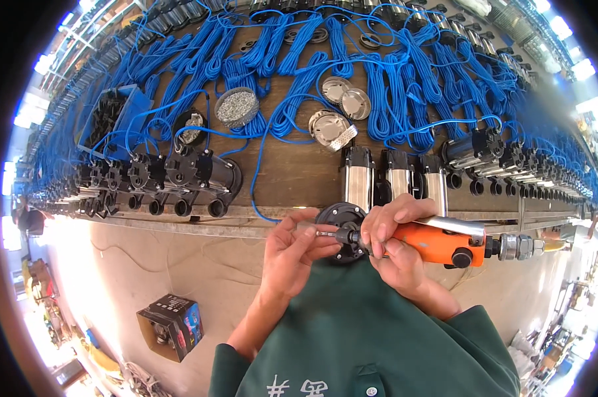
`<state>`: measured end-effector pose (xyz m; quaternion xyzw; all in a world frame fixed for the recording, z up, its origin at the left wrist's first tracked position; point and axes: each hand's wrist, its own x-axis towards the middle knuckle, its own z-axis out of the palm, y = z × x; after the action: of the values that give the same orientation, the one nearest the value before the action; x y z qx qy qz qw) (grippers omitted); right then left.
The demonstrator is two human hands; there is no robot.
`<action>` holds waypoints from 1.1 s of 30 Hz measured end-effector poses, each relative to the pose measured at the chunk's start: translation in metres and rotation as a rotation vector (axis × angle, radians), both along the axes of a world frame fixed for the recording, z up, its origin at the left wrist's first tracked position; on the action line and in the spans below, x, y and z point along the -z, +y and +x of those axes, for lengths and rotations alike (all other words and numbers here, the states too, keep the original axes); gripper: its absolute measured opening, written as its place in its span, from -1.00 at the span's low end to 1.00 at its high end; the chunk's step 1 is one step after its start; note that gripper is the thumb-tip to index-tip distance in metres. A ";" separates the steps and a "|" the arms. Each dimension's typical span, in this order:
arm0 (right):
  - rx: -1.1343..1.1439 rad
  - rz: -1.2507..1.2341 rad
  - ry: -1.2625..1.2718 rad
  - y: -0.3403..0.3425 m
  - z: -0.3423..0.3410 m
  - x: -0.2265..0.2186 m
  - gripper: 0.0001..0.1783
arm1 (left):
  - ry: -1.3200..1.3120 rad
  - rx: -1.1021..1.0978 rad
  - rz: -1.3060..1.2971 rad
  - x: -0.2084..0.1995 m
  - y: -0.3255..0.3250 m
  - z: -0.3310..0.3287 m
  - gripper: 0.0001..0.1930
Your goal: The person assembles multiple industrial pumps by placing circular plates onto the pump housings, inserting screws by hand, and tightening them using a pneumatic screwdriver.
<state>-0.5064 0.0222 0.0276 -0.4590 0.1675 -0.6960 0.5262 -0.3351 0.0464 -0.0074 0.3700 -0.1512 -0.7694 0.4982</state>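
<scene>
My right hand [403,266] is wrapped round an orange air screwdriver [434,245] with a silver lever, held sideways with its nose to the left. At that nose, the fingers of my left hand [289,255] pinch the thin metal bit [325,233]; whether a screw sits on its tip is hidden by the fingers. Just behind the nose is a round black pump end [338,213] with bolts around its rim, close to my chest and partly covered by my hands. Beyond it, silver-bodied pumps [358,178] stand at the bench edge.
Coiled blue cables [391,99] cover much of the brown bench [292,175]. On it are a bowl of small screws [237,108], metal discs [335,126] and a blue bin [117,119] of black parts. More pumps [203,173] line the edge. An open carton [172,327] is on the floor.
</scene>
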 end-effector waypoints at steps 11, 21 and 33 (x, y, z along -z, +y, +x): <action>0.065 0.055 -0.025 0.004 -0.019 0.002 -0.66 | -0.208 0.302 -0.020 -0.006 -0.014 -0.011 -0.76; 0.383 0.168 0.061 0.030 -0.064 0.039 -0.70 | -0.830 1.109 -0.420 -0.035 -0.035 -0.066 -0.44; 0.350 0.317 0.001 0.031 -0.070 0.071 -0.65 | -1.284 0.685 -0.620 -0.032 -0.037 -0.060 -0.58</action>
<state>-0.5761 0.0534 -0.0435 -0.3348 0.3521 -0.7414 0.4629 -0.3952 0.0099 0.0243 0.5188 -0.7223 -0.4387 0.1294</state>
